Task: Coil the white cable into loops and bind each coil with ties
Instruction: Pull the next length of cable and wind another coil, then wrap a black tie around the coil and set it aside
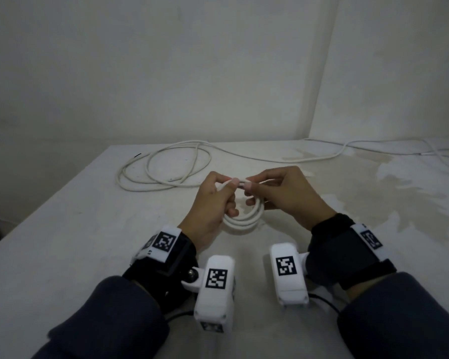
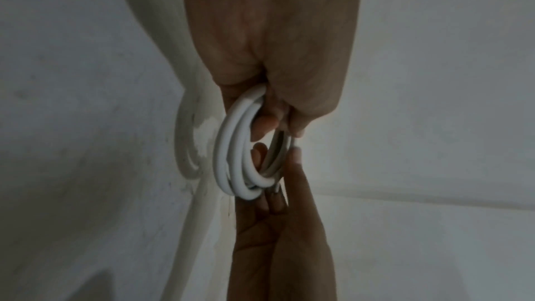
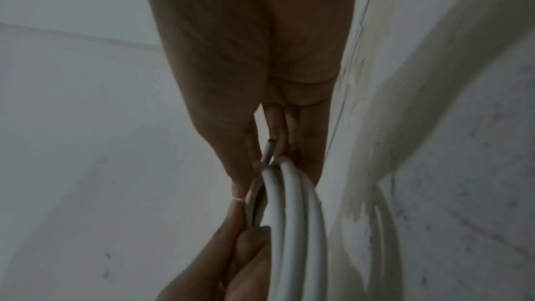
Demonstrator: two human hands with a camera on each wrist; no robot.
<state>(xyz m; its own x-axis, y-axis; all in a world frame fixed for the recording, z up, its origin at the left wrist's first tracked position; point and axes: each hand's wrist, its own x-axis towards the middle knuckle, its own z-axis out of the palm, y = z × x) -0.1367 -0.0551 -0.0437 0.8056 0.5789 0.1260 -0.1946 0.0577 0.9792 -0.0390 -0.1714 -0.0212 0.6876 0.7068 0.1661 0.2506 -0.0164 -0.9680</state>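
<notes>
A small coil of white cable (image 1: 240, 222) hangs between both hands above the middle of the table. My left hand (image 1: 219, 194) pinches the coil's top with thumb and forefinger. My right hand (image 1: 266, 189) pinches the same top stretch from the right. The left wrist view shows the coil (image 2: 231, 145) as a few stacked loops held at both ends by fingers. In the right wrist view the loops (image 3: 292, 210) run down from my right fingers, and a short cut cable end (image 3: 269, 150) sticks up between them. No tie can be made out.
A larger loose white cable (image 1: 163, 167) lies in wide loops on the table at the back left, and its tail (image 1: 347, 147) trails off to the right edge. The white table (image 1: 88, 229) stands in a wall corner and has a stained patch (image 1: 399, 187) on the right.
</notes>
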